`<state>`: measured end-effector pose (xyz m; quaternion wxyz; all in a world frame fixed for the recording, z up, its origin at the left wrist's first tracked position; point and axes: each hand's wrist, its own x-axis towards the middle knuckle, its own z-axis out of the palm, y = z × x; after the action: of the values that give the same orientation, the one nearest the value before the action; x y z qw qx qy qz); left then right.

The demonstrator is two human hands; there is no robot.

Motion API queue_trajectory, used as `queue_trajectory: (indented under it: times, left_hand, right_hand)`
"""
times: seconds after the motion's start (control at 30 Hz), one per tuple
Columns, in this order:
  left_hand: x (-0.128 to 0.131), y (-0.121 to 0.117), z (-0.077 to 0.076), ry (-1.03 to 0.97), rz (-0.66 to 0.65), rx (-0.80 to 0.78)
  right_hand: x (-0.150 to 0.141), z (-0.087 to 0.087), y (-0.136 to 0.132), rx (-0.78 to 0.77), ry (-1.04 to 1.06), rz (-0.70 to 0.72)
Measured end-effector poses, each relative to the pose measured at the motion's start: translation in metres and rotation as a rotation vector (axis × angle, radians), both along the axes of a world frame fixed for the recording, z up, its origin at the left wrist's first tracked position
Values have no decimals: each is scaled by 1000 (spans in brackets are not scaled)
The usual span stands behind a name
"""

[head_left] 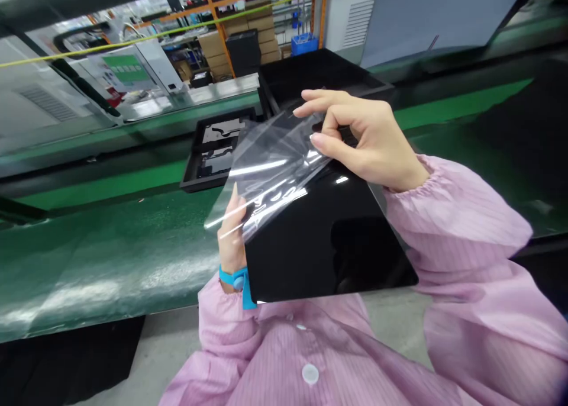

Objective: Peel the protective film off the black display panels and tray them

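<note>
A glossy black screen panel (302,252) is held tilted in front of my chest. My left hand (232,228) grips its left edge, with the fingers partly behind the panel and a blue strap around the wrist. Clear plastic film (266,163) lifts off the far part of the panel, curled and creased, and overlaps my left fingers. My right hand (355,137) pinches the film's edge between thumb and bent finger above the panel's far right side. The near part of the panel shows bare and reflective.
Beyond the panel, a black tray (190,181) holds dark and silvery flat parts. A larger black bin (319,74) stands behind my right hand. A green-topped bench (110,258) runs across the view. A yellow cord (177,32) stretches overhead, with cartons (266,33) on shelving behind.
</note>
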<state>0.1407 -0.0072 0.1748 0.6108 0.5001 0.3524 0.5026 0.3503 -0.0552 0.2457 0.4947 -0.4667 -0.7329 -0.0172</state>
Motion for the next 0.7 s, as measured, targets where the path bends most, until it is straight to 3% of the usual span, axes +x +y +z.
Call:
queue_trajectory:
  times: [0.23, 0.43, 0.53, 0.7]
  left_hand:
    - [4, -3, 12, -17, 147, -177]
    - [8, -7, 7, -72, 194, -133]
    - [10, -11, 5, -170, 116, -149]
    - [11, -12, 5, -321, -139, -210]
  right_hand:
    - [1, -6, 8, 3, 83, -42]
    - [11, -14, 6, -47, 181, -25]
    - [17, -17, 4, -105, 251, -17]
    - [14, -19, 0, -128, 253, -75]
